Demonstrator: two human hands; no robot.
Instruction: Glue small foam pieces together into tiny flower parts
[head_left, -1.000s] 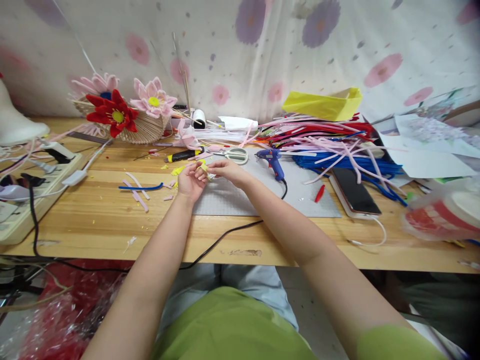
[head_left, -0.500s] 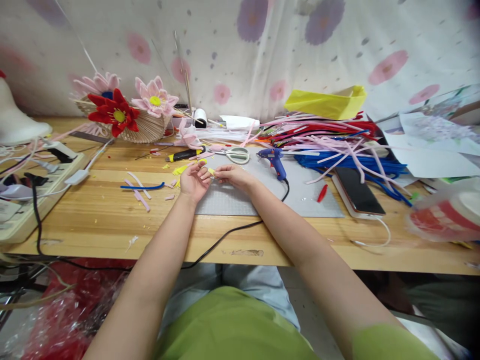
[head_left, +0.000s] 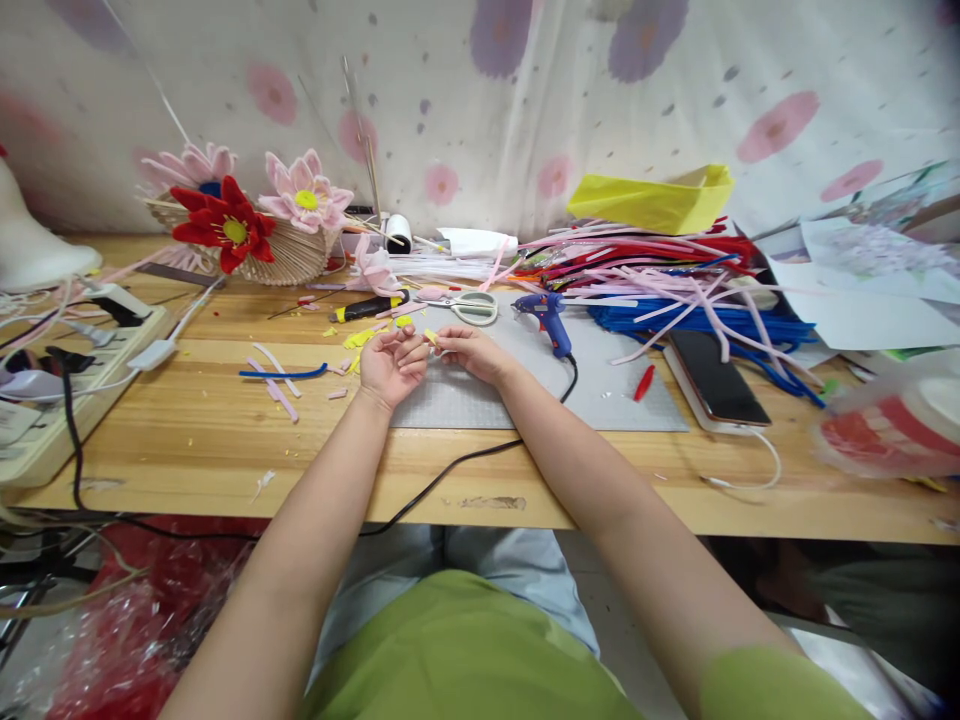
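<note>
Together, the left hand point(head_left: 392, 371) and right hand point(head_left: 469, 355) sit nearly touching over the left part of the mat point(head_left: 487, 408). The right pinches a small yellow piece point(head_left: 431, 338) between thumb and finger, close to the left fingertips. The left is palm up, fingers half curled; whether it grips anything I cannot tell. A yellow disc point(head_left: 404, 321) shows just past its fingertips, held or lying there, unclear. Yellow scraps point(head_left: 358, 339) lie beside it, near the cutter point(head_left: 370, 307). Beyond the hands are the scissors point(head_left: 454, 303), with the glue gun point(head_left: 547, 320) to their right. Off to the left, a blue strip point(head_left: 285, 374) crosses pink strips point(head_left: 283, 402)
</note>
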